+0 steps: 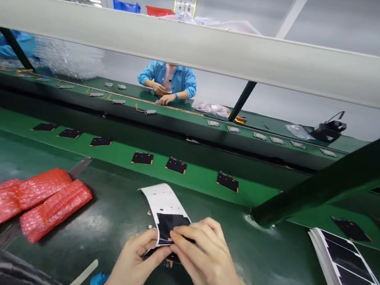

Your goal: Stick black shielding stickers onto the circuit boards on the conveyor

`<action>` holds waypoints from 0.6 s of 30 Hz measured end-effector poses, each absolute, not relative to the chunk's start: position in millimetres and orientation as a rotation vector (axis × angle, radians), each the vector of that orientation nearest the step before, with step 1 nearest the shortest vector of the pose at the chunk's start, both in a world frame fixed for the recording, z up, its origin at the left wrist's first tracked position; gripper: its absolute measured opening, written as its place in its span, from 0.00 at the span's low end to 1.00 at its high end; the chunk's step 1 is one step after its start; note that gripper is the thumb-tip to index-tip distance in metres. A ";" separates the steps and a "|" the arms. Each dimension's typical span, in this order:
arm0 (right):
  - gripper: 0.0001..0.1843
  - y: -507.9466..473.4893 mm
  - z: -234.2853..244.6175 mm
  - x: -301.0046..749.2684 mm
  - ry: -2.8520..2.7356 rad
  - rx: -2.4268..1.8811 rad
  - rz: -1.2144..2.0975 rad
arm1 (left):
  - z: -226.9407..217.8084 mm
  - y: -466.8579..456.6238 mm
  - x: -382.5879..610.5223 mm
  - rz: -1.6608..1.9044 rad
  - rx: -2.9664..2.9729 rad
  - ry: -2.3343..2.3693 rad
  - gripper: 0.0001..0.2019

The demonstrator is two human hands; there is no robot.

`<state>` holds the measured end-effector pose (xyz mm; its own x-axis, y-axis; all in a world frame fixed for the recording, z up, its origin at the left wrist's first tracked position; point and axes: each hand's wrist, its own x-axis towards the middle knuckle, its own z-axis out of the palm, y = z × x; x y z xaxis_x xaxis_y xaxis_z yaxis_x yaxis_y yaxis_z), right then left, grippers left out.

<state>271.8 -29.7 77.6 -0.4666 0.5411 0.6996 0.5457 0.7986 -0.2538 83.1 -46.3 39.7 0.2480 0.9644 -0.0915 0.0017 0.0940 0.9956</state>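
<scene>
A white backing sheet [165, 196] with a black sticker [170, 223] near its lower end curves up in front of me. My left hand [141, 256] pinches the lower left edge of the sheet between thumb and fingers. The fingertips of my right hand [205, 255] close on the black sticker at its lower right, by the left thumb. Beneath the hands a dark flat board [176, 257] shows only in part, with small parts along its edge; the fingers cover most of it.
Red bubble-wrapped bundles [53, 206] lie at left. A stack of sticker sheets [350, 273] lies at right, near a slanted green post [309, 189]. Several black boards [176, 165] line the green belt [119, 154]. Across it, a person in blue [168, 82] works.
</scene>
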 end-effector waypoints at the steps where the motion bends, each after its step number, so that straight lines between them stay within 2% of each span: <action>1: 0.08 -29.6 77.9 273.2 -2.184 -0.776 -0.009 | 39.5 -47.3 83.3 0.960 1.236 1.058 0.13; 8: 0.09 -32.2 82.0 275.1 -2.259 -0.665 -0.065 | 50.1 -51.3 84.3 0.929 1.260 1.061 0.13; 11: 0.08 -28.9 80.4 274.7 -2.141 -0.682 0.126 | 50.6 -54.4 85.1 0.925 1.295 1.053 0.12; 13: 0.08 -23.1 77.1 277.2 -1.949 -0.808 0.343 | 42.9 -58.1 85.2 0.961 1.252 1.060 0.13; 15: 0.11 -15.7 73.9 281.4 -1.626 -1.040 0.514 | 29.5 -60.1 84.9 1.084 1.201 1.099 0.18; 18: 0.15 -8.2 74.1 283.8 -1.186 -1.266 0.540 | 11.2 -53.9 86.0 1.385 1.462 1.315 0.20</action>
<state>283.8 -8.2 74.1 0.3604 0.8539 0.3755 0.2774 0.2863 -0.9171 86.0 -53.9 11.2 -0.0977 0.9654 0.2419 0.1916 -0.2203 0.9564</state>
